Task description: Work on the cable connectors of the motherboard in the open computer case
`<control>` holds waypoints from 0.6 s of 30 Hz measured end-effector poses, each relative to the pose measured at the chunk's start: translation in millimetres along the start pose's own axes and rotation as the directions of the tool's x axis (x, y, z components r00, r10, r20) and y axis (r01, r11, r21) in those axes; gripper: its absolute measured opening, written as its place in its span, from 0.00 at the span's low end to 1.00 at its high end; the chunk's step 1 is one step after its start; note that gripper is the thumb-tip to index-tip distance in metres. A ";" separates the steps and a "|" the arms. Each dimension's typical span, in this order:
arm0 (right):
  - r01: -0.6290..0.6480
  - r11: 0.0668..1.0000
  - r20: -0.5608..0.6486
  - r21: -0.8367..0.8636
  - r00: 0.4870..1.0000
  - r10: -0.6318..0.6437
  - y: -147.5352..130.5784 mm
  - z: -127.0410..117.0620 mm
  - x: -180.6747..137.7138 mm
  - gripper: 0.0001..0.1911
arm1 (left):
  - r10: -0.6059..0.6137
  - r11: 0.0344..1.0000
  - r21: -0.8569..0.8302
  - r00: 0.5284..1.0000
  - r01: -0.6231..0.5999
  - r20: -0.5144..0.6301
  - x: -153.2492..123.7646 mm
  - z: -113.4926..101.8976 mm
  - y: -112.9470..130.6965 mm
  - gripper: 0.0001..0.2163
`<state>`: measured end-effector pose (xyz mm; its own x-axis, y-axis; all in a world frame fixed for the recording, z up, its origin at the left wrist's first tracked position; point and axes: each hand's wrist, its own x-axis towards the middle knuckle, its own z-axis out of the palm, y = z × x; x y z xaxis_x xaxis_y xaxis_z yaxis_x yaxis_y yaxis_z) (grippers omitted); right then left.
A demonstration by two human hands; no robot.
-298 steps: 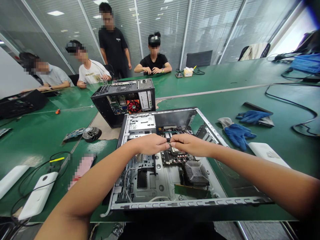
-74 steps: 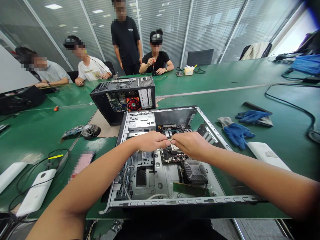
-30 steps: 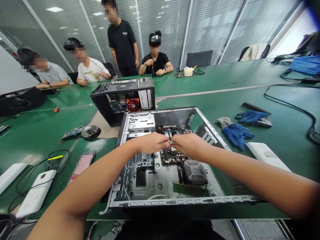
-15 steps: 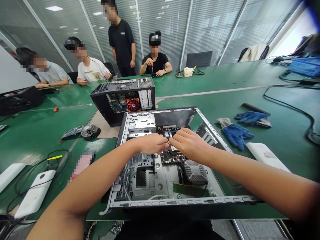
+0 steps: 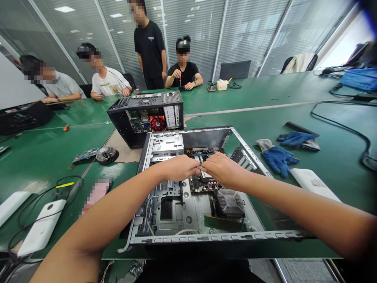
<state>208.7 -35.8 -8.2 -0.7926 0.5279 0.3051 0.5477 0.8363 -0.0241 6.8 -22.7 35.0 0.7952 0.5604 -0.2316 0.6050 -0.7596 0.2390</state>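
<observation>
An open computer case [image 5: 188, 238] lies on its side in front of me. Over its motherboard [image 5: 207, 186], my left hand [image 5: 184, 168] and my right hand [image 5: 220, 167] meet, fingertips almost touching. Both are closed in a pinch around something small and pale, perhaps wires or a connector; the fingers mostly hide it. Just below my right hand, a finned CPU cooler [image 5: 229, 202] rests inside the case. A silver drive cage [image 5: 166, 143] fills the case's upper left, and a pale cable [image 5: 147, 214] runs along its lower left.
Behind the case stands a second computer tower [image 5: 144, 116] with a red fan. Blue gloves [image 5: 278, 157] and a white power bank-like block [image 5: 315, 184] lie at right. At left are a round dark part [image 5: 106, 155] and a white block [image 5: 44, 226] with cables. Several people sit or stand across the table.
My hands have shifted very slightly to the right, still pinched together above the motherboard. The standing person across the table has moved a little to the right.
</observation>
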 end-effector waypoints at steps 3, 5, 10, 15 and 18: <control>-0.021 0.997 0.027 0.073 0.999 0.019 1.5 1.1 0.4 0.18 | -0.004 1.000 0.030 1.000 0.004 -0.023 0.0 1.5 0.7 0.11; -0.031 0.998 0.026 0.058 0.999 0.030 2.7 2.3 0.0 0.18 | -0.015 1.000 0.009 0.999 0.015 -0.038 -0.2 1.5 1.0 0.12; -0.027 0.999 -0.020 -0.039 0.999 0.027 4.2 6.1 -2.2 0.17 | -0.024 0.983 -0.182 0.999 0.017 -0.037 -0.5 0.4 -2.8 0.11; -0.004 0.992 -0.061 -0.128 0.998 -0.004 3.2 6.2 -2.4 0.18 | -0.023 0.936 -0.353 1.000 0.014 -0.020 0.2 0.8 -9.4 0.12; 0.003 0.988 -0.097 -0.155 0.995 -0.018 1.8 3.4 -1.6 0.19 | -0.014 0.928 -0.372 1.000 0.021 0.021 0.8 0.7 -9.6 0.14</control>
<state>210.0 -34.7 -11.9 -0.7728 0.4957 0.3963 0.5802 0.8048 0.1248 1.5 -15.2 31.9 0.7856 0.5638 -0.2550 0.5937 -0.5705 0.5675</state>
